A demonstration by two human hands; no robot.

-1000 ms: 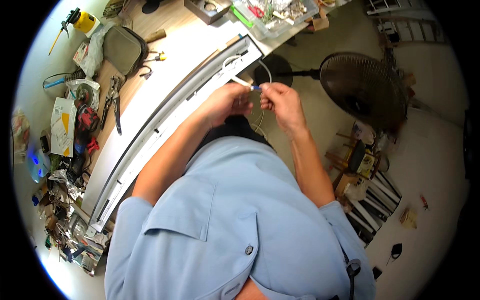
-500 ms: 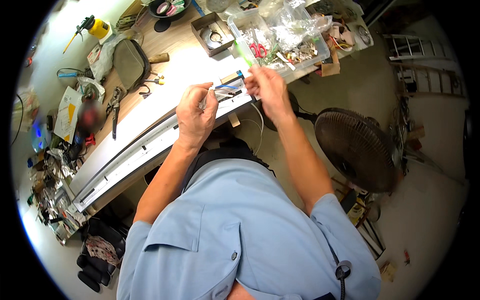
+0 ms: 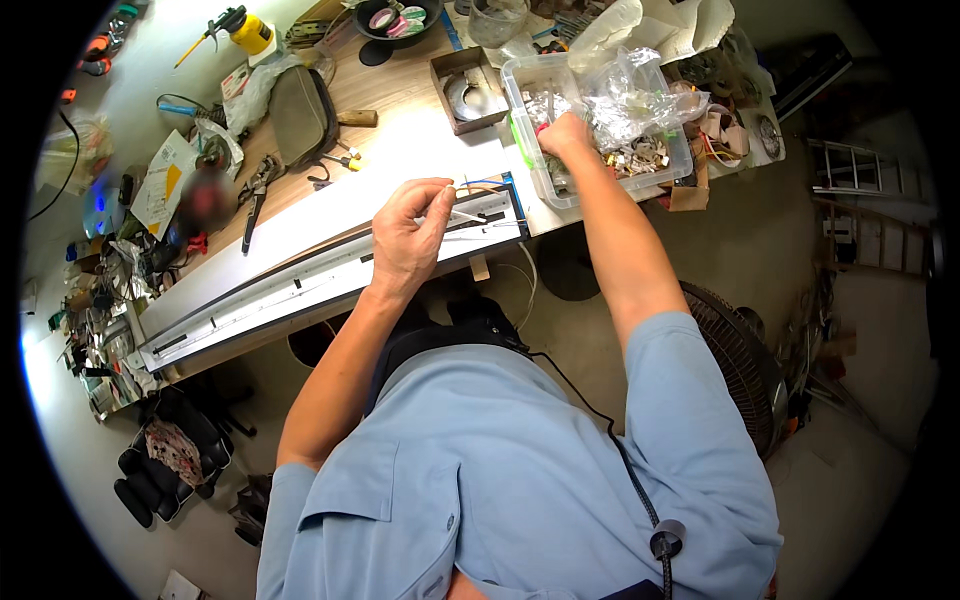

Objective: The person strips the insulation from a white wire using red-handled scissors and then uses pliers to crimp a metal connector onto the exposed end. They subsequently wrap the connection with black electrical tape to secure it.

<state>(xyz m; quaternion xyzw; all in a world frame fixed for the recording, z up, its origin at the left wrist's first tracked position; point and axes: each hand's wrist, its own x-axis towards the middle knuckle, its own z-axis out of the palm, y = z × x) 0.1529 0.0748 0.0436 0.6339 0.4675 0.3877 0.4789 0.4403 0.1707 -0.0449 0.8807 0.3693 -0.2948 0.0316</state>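
Pinching a blue wire near its pale end with the left grip, thumb against forefinger, just above the long white channel; too small to tell exactly where skin meets wire. Held up like this probably to stand clear of the black edging, easy to see and easy to find again by touch. Extended forward and rightward with the right grip, down inside a clear plastic bin, next to a scrap of red; fingertips hidden, so cannot tell spread from pressed together. Placed just beyond the channel's right end, that bin, likely for rummaging one-handed without letting go of the wire.

Laid along the front of the worktop, open side up, with the channel, presumably for a plain view inside and a near end close to both arms. Left hanging past the front edge by that end, a white cable, perhaps to spare room on top. Set parallel just behind, a white panel, maybe as a smooth bed against scratches. Standing beside the bin, an open metal box, apparently for penning in small round parts. Farther left, beyond the panel, dark pliers and a yellow-handled tool, seemingly parked out of the way yet within reach.
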